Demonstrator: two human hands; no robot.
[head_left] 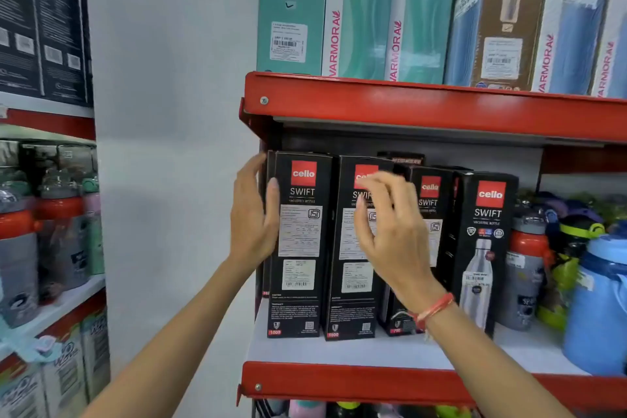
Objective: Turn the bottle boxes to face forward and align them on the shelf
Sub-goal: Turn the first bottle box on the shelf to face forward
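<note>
Several tall black Cello Swift bottle boxes stand in a row on the white shelf (400,351) with a red front edge. My left hand (252,217) presses flat against the left side of the leftmost box (300,302), thumb on its front. This box and the second box (353,309) show their label side with text and barcode. My right hand (393,234) hovers in front of the second and third box (429,193), fingers spread and blurred, holding nothing. The rightmost box (483,248) shows its bottle picture and stands angled. Another box top shows behind the row.
Loose bottles, a grey one with a red lid (524,268) and a blue jug (597,309), crowd the shelf's right end. Teal and blue Varmora boxes (366,10) fill the shelf above. A second rack with bottles (51,231) stands at the left, past a white wall gap.
</note>
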